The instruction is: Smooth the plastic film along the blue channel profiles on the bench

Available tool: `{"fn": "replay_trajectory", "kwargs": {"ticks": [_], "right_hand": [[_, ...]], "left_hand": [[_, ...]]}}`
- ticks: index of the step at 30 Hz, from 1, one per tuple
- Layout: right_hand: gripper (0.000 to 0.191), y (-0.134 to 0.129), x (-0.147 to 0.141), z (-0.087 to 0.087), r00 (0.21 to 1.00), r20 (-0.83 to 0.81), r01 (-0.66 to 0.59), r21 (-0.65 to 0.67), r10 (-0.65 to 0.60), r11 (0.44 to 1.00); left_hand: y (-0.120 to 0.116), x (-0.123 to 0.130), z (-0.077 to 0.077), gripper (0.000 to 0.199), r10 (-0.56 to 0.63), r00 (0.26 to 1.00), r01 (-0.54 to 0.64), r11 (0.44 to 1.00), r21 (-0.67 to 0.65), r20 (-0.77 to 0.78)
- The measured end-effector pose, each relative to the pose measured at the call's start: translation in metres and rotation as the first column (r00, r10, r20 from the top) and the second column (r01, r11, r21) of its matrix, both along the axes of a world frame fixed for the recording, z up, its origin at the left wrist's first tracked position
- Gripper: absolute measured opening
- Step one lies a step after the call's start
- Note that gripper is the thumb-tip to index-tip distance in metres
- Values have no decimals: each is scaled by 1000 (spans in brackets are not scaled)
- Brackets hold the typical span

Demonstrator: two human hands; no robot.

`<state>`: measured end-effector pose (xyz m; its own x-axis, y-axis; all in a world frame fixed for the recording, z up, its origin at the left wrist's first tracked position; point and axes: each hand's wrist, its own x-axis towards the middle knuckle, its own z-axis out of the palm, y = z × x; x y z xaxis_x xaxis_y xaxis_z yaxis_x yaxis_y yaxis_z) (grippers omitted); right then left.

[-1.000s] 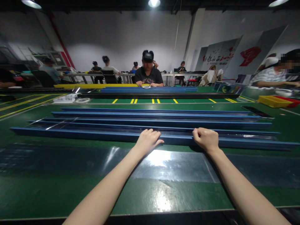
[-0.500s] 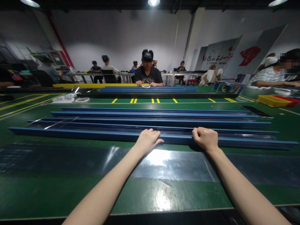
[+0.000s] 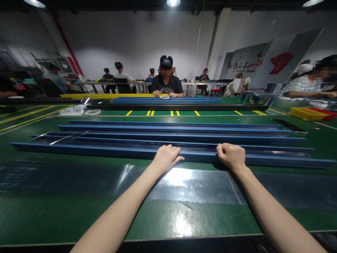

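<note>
Several long blue channel strips lie side by side across the green table [image 3: 105, 218]. My left hand [image 3: 167, 156] rests at the middle of the nearest blue strip [image 3: 105, 151], fingers curled over its edge and thumb pointing right. Further right on the same strip is my right hand [image 3: 231, 155], closed in a fist; what may be inside it is hidden. A clear plastic sheet [image 3: 195, 184] lies flat under my forearms, shining under the lamp.
Behind the blue strips lie a black phone-like slab [image 3: 289, 125], a long black strip [image 3: 179, 107] and a tape roll [image 3: 92, 112]. A yellow tray [image 3: 306, 114] stands at the right. A person [image 3: 167, 82] sits opposite with both hands on the table.
</note>
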<state>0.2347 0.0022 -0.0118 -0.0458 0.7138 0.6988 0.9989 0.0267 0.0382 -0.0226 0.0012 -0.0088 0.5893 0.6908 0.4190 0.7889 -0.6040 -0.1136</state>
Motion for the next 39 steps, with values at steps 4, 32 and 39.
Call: {"fn": "replay_trajectory", "kwargs": {"ticks": [4, 32, 39], "right_hand": [[40, 0, 0, 0, 1000, -1, -4, 4, 4, 1000], [42, -2, -2, 5, 999, 4, 44, -154, -44, 987], [45, -6, -6, 18, 998, 63, -2, -373, 27, 928]], "left_hand": [[0, -1, -3, 32, -26, 1000, 26, 999, 46, -4], [-1, 0, 1, 35, 12, 998, -13, 1000, 8, 54], [-1, 1, -6, 33, -2, 1000, 2, 997, 77, -6]]}}
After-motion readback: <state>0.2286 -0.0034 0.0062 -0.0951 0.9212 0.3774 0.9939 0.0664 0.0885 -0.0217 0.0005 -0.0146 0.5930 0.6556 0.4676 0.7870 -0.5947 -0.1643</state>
